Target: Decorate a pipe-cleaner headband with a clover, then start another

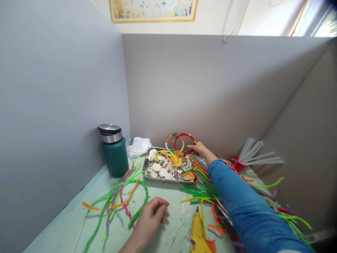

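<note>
My right hand (199, 149) reaches to the back of the table, its fingers closed on the right side of a red ring (181, 135) that looks wrapped in pipe cleaner. Behind it, a multicoloured ring (167, 141) leans near the partition. Just in front of both lies a metal tray (168, 180) of shells (163, 172) with pipe cleaners across it. On the near tabletop rests my left hand (155, 214), fingers curled together with nothing visible in them. A green pipe-cleaner ring (146, 193) lies beside it, partly hidden behind the hand.
A teal bottle (115, 158) stands left, near a white tissue pack (140, 146). Loose pipe cleaners (116, 200) spread leftward, more (202, 188) under my right arm. A yellow glue gun (197, 232) lies in front. Clear glue sticks (250, 153) fan from a red cup (238, 165). Grey partitions (210, 88) enclose the table.
</note>
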Available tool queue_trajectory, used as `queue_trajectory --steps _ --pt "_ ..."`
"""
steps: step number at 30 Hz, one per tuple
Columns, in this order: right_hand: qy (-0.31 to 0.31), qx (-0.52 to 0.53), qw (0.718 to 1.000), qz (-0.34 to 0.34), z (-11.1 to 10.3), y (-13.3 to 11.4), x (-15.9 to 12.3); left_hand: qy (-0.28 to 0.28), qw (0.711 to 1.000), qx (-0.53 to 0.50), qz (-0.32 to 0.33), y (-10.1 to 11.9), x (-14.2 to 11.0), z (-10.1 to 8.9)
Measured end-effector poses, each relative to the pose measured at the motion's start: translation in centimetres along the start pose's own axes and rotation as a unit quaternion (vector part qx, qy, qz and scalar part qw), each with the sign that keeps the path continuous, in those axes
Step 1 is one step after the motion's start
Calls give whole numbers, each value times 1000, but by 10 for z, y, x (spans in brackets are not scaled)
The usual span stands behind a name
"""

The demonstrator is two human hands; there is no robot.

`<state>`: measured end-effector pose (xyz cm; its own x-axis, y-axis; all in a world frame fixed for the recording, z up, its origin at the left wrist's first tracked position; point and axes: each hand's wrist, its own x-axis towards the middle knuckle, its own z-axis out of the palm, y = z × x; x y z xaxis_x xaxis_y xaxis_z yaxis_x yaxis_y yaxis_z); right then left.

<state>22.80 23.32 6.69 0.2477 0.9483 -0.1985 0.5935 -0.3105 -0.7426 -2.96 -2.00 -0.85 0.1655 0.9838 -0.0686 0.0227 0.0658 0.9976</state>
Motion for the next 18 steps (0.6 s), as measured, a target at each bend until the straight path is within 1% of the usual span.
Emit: queue_trajectory --steps 5,9,14,18 --pt "3 -6 1000 7 -13 3 0 2 1000 5 -2 0 -1 0" --pt "14 -16 1000 -6 -20 7 -7 -3 1000 6 -1 1 -2 0" --pt "35 -51 997 -40 -24 9 -22 3 1000 23 -1 2 0 0" --pt "67 -97 989 -92 -34 8 -46 9 999 40 1 5 -1 1"
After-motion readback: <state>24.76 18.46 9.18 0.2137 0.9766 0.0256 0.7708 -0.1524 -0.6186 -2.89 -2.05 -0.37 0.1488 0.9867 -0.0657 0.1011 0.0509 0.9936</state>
